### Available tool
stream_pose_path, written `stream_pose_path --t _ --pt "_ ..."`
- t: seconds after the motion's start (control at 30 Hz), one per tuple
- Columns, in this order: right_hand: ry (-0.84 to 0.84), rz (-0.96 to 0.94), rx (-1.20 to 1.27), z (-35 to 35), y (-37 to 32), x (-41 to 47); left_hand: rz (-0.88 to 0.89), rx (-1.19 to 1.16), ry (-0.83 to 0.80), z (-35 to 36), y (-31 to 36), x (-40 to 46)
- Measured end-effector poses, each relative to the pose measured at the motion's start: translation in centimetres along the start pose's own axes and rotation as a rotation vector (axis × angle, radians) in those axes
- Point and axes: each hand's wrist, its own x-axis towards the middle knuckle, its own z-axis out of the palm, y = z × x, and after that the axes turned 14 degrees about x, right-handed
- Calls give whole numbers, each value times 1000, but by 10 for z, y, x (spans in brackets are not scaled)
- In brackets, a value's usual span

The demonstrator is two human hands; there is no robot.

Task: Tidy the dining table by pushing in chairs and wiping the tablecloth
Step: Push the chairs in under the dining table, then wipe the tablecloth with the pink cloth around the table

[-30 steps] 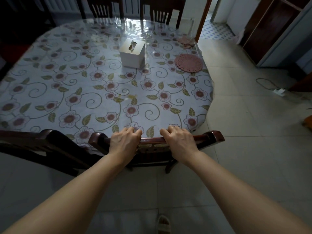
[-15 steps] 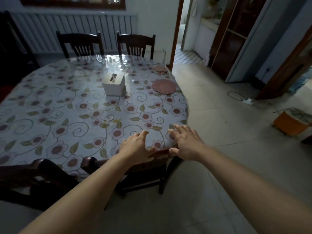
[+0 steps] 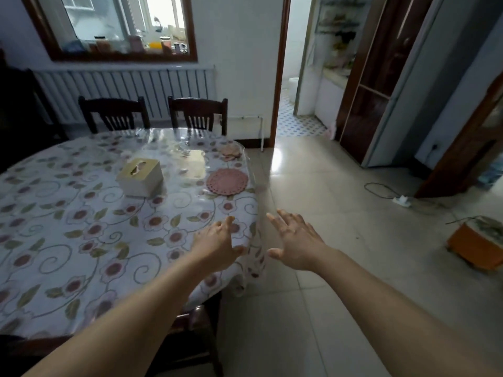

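Observation:
A flowered tablecloth (image 3: 89, 235) under clear plastic covers the oval dining table. My left hand (image 3: 217, 247) hovers open over the table's near right edge, fingers apart, holding nothing. My right hand (image 3: 296, 240) is open too, just off the table's right edge over the floor. A dark wooden chair (image 3: 198, 330) stands tucked under the table's near edge, below my left forearm, mostly hidden. Two more dark chairs (image 3: 114, 114) (image 3: 198, 114) are pushed in at the far side.
A white tissue box (image 3: 140, 176) and a round pink mat (image 3: 227, 181) sit on the table. To the right lie tiled floor, a power strip with cable (image 3: 401, 200) and an orange stool (image 3: 479, 244). A doorway (image 3: 299, 85) opens behind.
Both hands let go of the near chair's back rail and rose open above the table edge. The view tilted up and the chair now sits further under the table.

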Motion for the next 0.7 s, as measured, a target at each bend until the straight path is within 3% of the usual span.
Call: stream_pose_path --t 0.3,0.7 --pt "-37 -117 22 -50 65 96 -192 20 5 -25 37 95" --pt "-107 -236 -62 -119 119 303 -305 -23 50 -56 33 314"
